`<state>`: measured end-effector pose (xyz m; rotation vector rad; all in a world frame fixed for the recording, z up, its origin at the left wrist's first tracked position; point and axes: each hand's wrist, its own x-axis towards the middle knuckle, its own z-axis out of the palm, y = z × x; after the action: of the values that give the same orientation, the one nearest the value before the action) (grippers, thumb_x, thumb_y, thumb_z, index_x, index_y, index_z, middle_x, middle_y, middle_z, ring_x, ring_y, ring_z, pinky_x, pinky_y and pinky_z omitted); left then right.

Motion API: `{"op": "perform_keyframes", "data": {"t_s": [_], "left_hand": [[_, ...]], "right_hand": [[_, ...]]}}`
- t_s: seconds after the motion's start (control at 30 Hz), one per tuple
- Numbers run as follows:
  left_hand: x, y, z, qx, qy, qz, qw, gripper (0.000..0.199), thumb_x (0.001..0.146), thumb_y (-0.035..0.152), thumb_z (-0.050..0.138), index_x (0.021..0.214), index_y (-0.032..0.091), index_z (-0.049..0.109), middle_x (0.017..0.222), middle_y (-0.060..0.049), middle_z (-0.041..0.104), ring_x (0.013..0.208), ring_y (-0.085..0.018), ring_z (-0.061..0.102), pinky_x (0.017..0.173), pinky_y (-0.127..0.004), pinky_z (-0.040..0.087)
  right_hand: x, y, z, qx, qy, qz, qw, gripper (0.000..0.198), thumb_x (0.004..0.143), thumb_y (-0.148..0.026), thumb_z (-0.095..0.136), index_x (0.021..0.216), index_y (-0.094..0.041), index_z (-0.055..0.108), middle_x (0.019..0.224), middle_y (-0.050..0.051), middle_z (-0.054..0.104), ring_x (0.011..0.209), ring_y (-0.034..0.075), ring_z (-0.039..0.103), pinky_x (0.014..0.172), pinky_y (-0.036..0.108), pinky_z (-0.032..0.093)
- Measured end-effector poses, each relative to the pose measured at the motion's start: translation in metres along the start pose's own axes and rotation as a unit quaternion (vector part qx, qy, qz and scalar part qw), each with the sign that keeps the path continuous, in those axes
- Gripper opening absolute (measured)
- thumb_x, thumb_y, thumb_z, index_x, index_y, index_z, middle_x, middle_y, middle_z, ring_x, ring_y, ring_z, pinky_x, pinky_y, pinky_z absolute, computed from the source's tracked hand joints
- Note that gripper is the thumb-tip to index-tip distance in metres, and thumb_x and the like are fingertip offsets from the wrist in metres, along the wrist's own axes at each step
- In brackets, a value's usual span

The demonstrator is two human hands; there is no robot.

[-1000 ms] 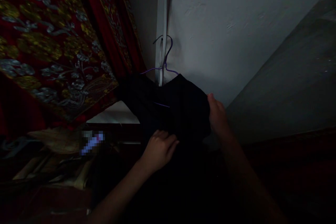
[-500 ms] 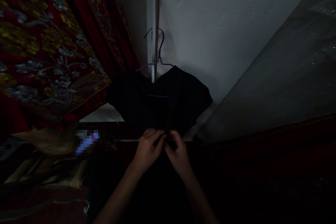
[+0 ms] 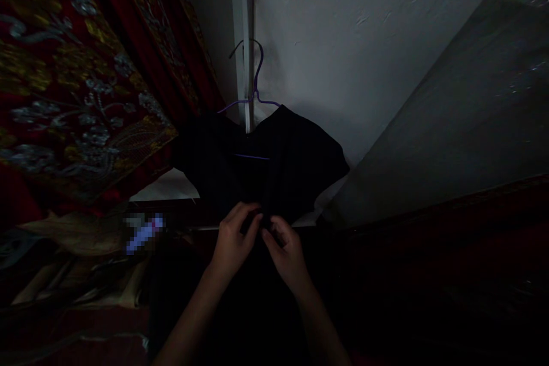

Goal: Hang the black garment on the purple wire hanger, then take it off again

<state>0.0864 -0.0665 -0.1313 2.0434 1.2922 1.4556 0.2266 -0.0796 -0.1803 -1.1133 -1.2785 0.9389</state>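
Note:
A dark short-sleeved garment hangs from a purple hanger, its neckline open in a V. The hanger's hook goes over a narrow pale strip on the wall. At the bottom of the V, my left hand pinches the left front edge between thumb and fingers. Just to its right, my right hand pinches the other front edge, thumb against fingertips. A small gap separates the hands. Any button or fastening there is lost in the dark.
A red cloth with gold and silver embroidery hangs at the left. Below it lie a blurred-out blue item and some pale rolled pieces. Behind is a pale wall, with a grey shiny sheet at the right.
My hands have moved slightly apart at the front edge, the left one a little to the left and up. The whole view has shifted slightly.

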Motion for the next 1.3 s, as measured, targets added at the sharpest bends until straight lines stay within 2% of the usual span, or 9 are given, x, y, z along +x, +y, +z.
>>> {"op": "perform_keyframes", "data": {"t_s": [0.07,0.2,0.43,0.77,0.87,0.97,1.1,1.2,1.3], "left_hand": [[-0.003,0.0,0.003,0.003,0.013,-0.014,1.0,0.014,0.096,0.021,0.059,0.109,0.021,0.063,0.098,-0.004,0.07,0.09,-0.016,0.07,0.08,-0.027,0.055],[-0.008,0.001,0.009,0.0,0.03,-0.058,0.998,0.015,0.094,0.024,0.063,0.107,0.021,0.058,0.094,-0.002,0.069,0.086,-0.016,0.07,0.077,-0.026,0.054],[-0.005,0.007,0.005,0.012,-0.034,-0.018,0.999,0.005,0.095,0.023,0.061,0.096,0.019,0.063,0.088,-0.003,0.067,0.083,-0.016,0.067,0.075,-0.026,0.052],[-0.006,0.009,0.003,-0.001,-0.035,-0.022,0.999,0.009,0.095,0.021,0.059,0.091,0.018,0.066,0.086,-0.003,0.067,0.081,-0.015,0.066,0.074,-0.025,0.049],[-0.005,0.01,0.001,-0.01,-0.051,-0.049,0.997,0.009,0.095,0.022,0.058,0.091,0.018,0.065,0.086,-0.003,0.068,0.081,-0.016,0.066,0.075,-0.026,0.049],[-0.005,0.013,0.0,-0.047,-0.087,-0.121,0.988,0.014,0.094,0.026,0.058,0.084,0.018,0.064,0.078,-0.002,0.066,0.074,-0.015,0.063,0.07,-0.026,0.046],[-0.005,0.02,0.002,-0.223,-0.093,-0.265,0.934,0.024,0.086,0.036,0.065,0.075,0.016,0.065,0.066,0.001,0.06,0.06,-0.01,0.052,0.057,-0.021,0.039],[0.003,0.027,0.007,-0.351,-0.049,-0.361,0.863,0.028,0.073,0.04,0.075,0.069,0.013,0.065,0.052,0.006,0.045,0.046,-0.005,0.034,0.045,-0.018,0.023],[0.028,0.036,0.007,-0.434,0.014,-0.401,0.806,0.03,0.061,0.037,0.082,0.069,0.013,0.066,0.046,0.01,0.035,0.041,-0.002,0.022,0.04,-0.016,0.012]], "right_hand": [[0.0,-0.006,-0.002,0.013,-0.009,0.007,1.0,0.028,0.088,-0.04,0.065,0.106,-0.019,0.068,0.091,0.005,0.071,0.084,0.019,0.067,0.077,0.028,0.053],[0.003,-0.018,-0.005,0.03,-0.004,0.026,0.999,0.025,0.089,-0.043,0.064,0.092,-0.018,0.067,0.087,0.004,0.069,0.082,0.018,0.065,0.075,0.027,0.052],[0.004,-0.016,-0.01,0.028,0.0,0.026,0.999,0.024,0.085,-0.041,0.066,0.077,-0.018,0.063,0.069,0.0,0.058,0.063,0.013,0.054,0.059,0.023,0.044],[0.003,-0.018,-0.011,0.006,-0.015,0.028,0.999,0.024,0.085,-0.04,0.066,0.076,-0.018,0.067,0.069,0.001,0.064,0.066,0.015,0.059,0.063,0.025,0.048],[0.004,-0.017,-0.011,0.007,-0.009,0.027,1.0,0.022,0.084,-0.039,0.067,0.078,-0.018,0.069,0.072,0.002,0.067,0.067,0.016,0.062,0.064,0.026,0.049],[0.003,-0.014,-0.012,-0.004,0.003,0.019,1.0,0.02,0.084,-0.037,0.066,0.08,-0.018,0.07,0.072,0.003,0.068,0.067,0.017,0.064,0.063,0.026,0.05],[0.001,-0.013,-0.01,-0.053,0.046,-0.018,0.997,0.017,0.086,-0.032,0.061,0.08,-0.018,0.07,0.071,0.002,0.068,0.066,0.017,0.064,0.063,0.026,0.049],[0.003,-0.014,-0.006,-0.078,0.057,-0.052,0.994,0.018,0.088,-0.031,0.059,0.08,-0.018,0.067,0.072,0.002,0.066,0.067,0.016,0.062,0.064,0.026,0.048],[0.01,-0.016,-0.002,-0.085,0.039,-0.077,0.993,0.02,0.091,-0.032,0.057,0.076,-0.019,0.062,0.07,0.001,0.062,0.066,0.015,0.059,0.065,0.025,0.046]]}}
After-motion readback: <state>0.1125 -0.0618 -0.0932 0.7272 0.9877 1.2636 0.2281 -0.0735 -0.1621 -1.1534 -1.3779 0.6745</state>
